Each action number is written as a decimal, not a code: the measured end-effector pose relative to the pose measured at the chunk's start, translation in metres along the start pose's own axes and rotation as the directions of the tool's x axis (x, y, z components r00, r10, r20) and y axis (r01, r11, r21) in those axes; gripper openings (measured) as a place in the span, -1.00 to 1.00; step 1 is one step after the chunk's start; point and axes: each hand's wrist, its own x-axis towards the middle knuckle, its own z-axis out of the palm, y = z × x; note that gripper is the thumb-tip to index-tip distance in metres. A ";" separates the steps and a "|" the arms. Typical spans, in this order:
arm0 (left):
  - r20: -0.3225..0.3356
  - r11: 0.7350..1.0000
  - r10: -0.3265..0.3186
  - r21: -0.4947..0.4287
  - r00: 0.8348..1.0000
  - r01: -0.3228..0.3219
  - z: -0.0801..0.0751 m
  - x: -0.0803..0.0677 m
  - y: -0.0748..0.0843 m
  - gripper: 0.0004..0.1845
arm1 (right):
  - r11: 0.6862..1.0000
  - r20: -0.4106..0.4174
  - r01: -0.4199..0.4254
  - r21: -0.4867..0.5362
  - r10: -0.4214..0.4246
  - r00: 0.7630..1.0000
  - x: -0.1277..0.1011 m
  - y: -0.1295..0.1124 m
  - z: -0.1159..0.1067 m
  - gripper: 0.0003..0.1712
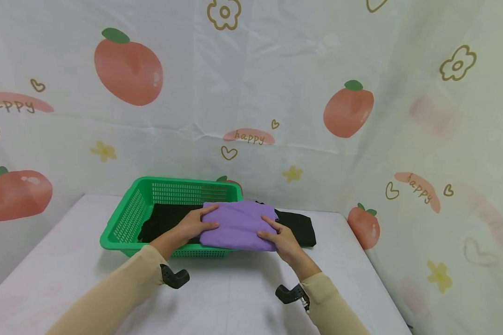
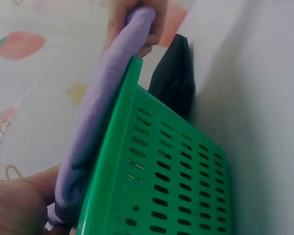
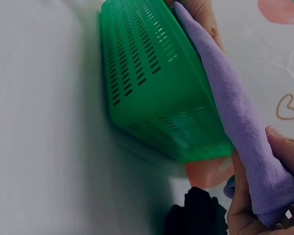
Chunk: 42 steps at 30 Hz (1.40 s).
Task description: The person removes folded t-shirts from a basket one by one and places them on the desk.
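On the white table (image 1: 234,298), a green basket (image 1: 125,223) sat at about 11 o'clock from the person, with a black garment (image 1: 295,225) spilling over its 3 o'clock end. A folded purple cloth (image 1: 239,225) lay across the basket's near rim and the black garment. The left hand (image 1: 193,225) had its grip closed on the cloth's 9 o'clock edge, and the right hand (image 1: 282,242) pinched its 4 o'clock corner.

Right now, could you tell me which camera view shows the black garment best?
The head view: the black garment lies partly in the green basket, spilling over its right end onto the table. Each wrist view catches only a dark corner beside the basket.
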 end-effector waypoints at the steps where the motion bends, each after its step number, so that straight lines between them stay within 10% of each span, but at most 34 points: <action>1: 0.002 1.000 0.003 0.001 1.000 -0.003 0.001 0.001 0.000 -0.28 | 1.000 0.000 0.001 -0.002 -0.001 1.000 0.000 0.000 -0.001 -0.32; 42: 0.061 0.996 0.012 -0.086 0.998 -0.006 0.046 0.006 0.039 -0.30 | 0.999 -0.044 -0.038 -0.016 0.037 0.998 -0.028 0.006 -0.059 -0.27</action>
